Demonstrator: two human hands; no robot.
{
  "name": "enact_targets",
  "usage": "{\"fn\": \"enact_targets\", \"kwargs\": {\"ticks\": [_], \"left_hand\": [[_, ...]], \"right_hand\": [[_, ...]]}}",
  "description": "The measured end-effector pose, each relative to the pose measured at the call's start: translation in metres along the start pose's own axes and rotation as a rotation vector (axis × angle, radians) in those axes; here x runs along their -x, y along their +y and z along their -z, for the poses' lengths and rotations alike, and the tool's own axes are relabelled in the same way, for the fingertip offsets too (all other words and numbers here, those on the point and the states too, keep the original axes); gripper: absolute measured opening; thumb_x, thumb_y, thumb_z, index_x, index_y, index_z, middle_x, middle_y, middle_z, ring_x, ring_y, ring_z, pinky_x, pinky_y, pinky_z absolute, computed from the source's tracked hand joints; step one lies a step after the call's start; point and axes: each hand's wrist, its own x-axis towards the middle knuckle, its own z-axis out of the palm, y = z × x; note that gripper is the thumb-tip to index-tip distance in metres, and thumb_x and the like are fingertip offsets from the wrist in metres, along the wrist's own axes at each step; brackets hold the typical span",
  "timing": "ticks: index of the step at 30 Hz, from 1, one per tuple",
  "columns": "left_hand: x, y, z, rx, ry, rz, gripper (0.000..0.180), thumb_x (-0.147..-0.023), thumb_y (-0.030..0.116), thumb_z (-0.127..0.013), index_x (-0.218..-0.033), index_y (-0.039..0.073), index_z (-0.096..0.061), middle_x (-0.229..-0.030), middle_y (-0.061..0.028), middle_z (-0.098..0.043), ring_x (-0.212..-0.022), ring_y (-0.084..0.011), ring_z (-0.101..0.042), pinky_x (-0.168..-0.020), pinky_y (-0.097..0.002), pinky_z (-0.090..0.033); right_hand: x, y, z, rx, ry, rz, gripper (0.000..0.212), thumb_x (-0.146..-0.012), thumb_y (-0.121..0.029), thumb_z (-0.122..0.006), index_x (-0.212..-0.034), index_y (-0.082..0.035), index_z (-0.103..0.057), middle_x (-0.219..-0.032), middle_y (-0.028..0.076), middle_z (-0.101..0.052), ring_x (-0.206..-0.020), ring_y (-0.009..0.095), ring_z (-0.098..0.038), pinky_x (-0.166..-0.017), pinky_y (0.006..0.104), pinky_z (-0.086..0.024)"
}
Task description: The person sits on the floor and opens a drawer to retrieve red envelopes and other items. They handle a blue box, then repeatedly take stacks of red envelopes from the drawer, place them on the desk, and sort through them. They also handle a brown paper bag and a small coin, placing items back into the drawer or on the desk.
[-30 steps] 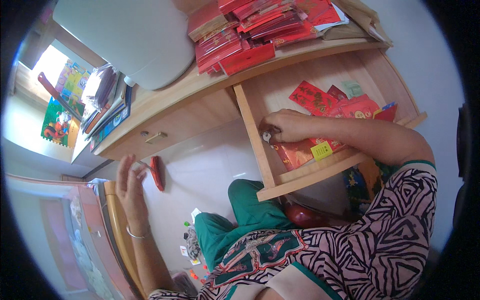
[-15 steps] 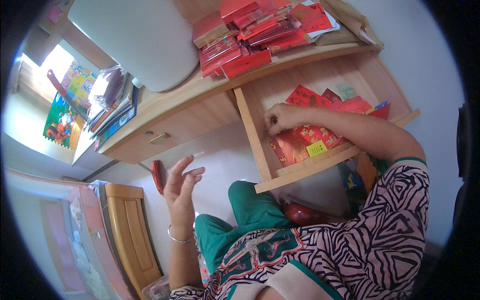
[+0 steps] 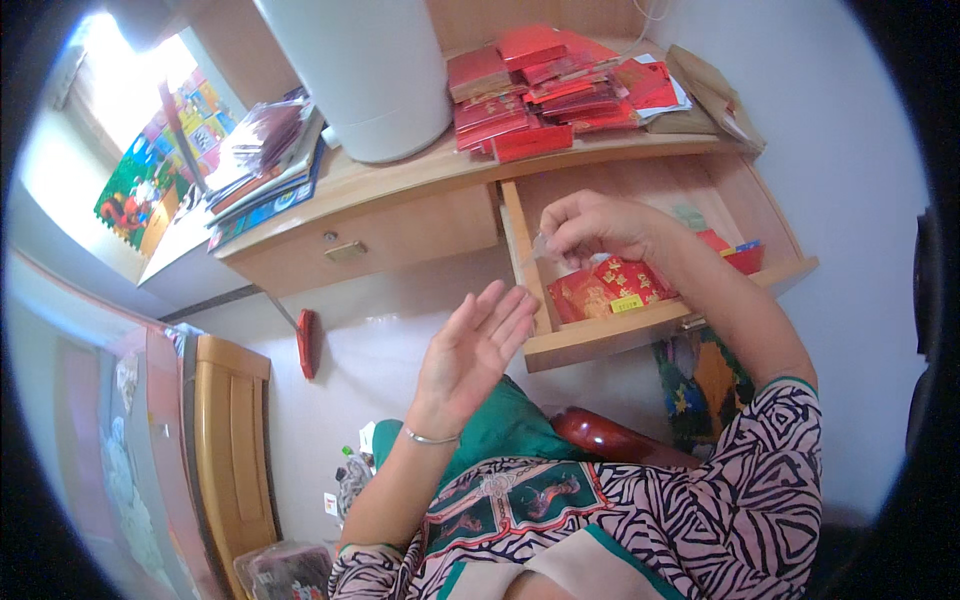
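Observation:
My left hand (image 3: 470,355) is raised in front of the open drawer (image 3: 660,338), palm turned up, fingers stretched out and holding nothing. Over the drawer's left side, my right hand (image 3: 600,228) pinches a small see-through piece (image 3: 541,246), perhaps clear plastic; its exact kind does not show. Beneath that hand, red envelopes (image 3: 580,295) with gold print lie in the drawer, one bearing a yellow label (image 3: 626,303). My right hand and forearm hide part of the drawer's contents.
Stacks of red packets (image 3: 530,95) and a brown paper bag (image 3: 700,95) rest on the desktop above the drawer. A white cylindrical appliance (image 3: 360,80) stands left of them, beside piled books (image 3: 265,195). A closed drawer (image 3: 370,235) sits to the left, and a wooden cabinet (image 3: 235,430) further left.
My right hand has lifted out of the drawer with a small clear piece in its fingers. My left hand has moved right, toward the drawer, and its fingers have straightened. The view has shifted.

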Motion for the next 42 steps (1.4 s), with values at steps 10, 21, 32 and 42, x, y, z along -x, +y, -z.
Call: {"fn": "enact_targets", "kwargs": {"ticks": [10, 21, 32, 42], "left_hand": [[0.012, -0.003, 0.003, 0.346, -0.238, -0.073, 0.043, -0.102, 0.029, -0.032, -0.129, -0.003, -0.041, -0.132, -0.0186, -0.048, -0.127, -0.031, -0.043, -0.111, -0.045, -0.033], [0.022, 0.003, 0.0, 0.448, -0.289, -0.012, 0.06, -0.103, 0.037, -0.03, -0.146, -0.003, -0.018, -0.15, -0.0219, -0.025, -0.14, -0.0368, -0.025, -0.116, -0.0455, -0.026], [0.035, 0.006, 0.007, 0.409, -0.192, -0.042, 0.054, -0.103, 0.032, -0.031, -0.142, -0.005, -0.027, -0.148, -0.0243, -0.03, -0.14, -0.038, -0.026, -0.116, -0.047, -0.025], [0.058, 0.012, 0.037, 0.404, -0.067, -0.079, 0.043, -0.1, 0.021, -0.044, -0.135, -0.003, -0.038, -0.142, -0.0241, -0.039, -0.134, -0.0363, -0.036, -0.112, -0.0453, -0.034]], "right_hand": [[0.002, -0.021, -0.11, 0.534, -0.076, 0.341, 0.016, -0.077, -0.01, -0.066, -0.087, 0.001, -0.059, -0.086, 0.008, -0.066, -0.078, 0.013, -0.062, -0.07, 0.0285, -0.05], [0.023, -0.014, -0.062, -0.124, 0.178, 0.247, 0.015, -0.082, -0.012, -0.066, -0.088, -0.007, -0.053, -0.09, 0.014, -0.068, -0.078, 0.019, -0.068, -0.073, 0.0312, -0.056], [0.01, 0.002, -0.068, -0.225, 0.095, 0.212, 0.012, -0.087, -0.011, -0.063, -0.094, -0.004, -0.056, -0.09, 0.013, -0.069, -0.074, 0.017, -0.069, -0.066, 0.0287, -0.058], [-0.018, -0.024, -0.088, 0.326, 0.284, 0.481, 0.013, -0.087, -0.009, -0.063, -0.094, 0.002, -0.061, -0.082, 0.008, -0.068, -0.071, 0.012, -0.067, -0.062, 0.026, -0.055]]}}
